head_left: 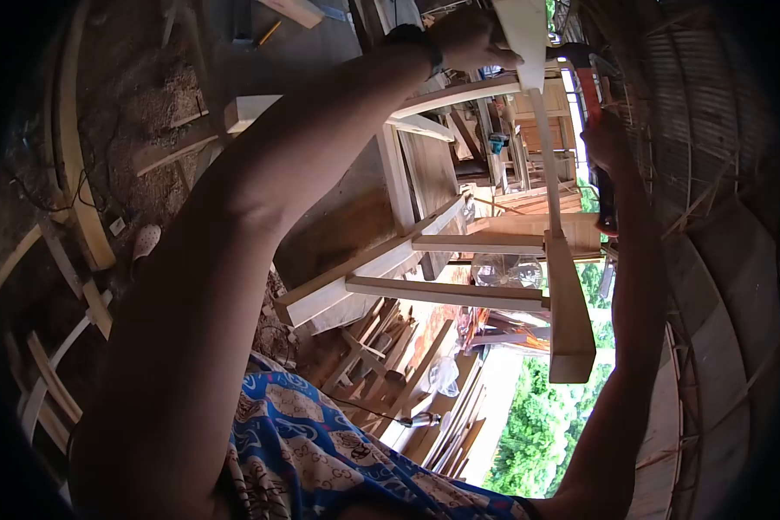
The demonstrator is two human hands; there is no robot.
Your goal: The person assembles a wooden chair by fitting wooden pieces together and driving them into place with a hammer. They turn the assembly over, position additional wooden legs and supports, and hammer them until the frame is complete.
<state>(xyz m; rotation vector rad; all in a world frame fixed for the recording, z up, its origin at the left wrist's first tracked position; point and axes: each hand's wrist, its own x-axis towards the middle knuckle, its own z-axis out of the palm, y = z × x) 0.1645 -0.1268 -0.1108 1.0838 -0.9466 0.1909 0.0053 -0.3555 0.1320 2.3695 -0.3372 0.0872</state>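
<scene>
My left hand (pixel 477 42), with a dark band on its wrist, is closed on the upper part of a pale wooden frame (pixel 572 316). Its fingertips press against the wide upper piece of the frame. Several rails join the frame's long outer piece to a lower beam. My right hand (pixel 609 143) is wrapped round the red and black handle of a hammer (pixel 589 87). The hammer's dark head is beside the frame's upper piece, close to my left hand; whether they touch cannot be made out.
Behind the frame are stacked boards (pixel 537 204), a round fan (pixel 504 270) and a teal tool (pixel 497 142). Wood offcuts (pixel 52 381) lie on the ground at the left. A clear plastic bag (pixel 443 376) is among planks below. Corrugated roofing (pixel 680 95) shows at the right.
</scene>
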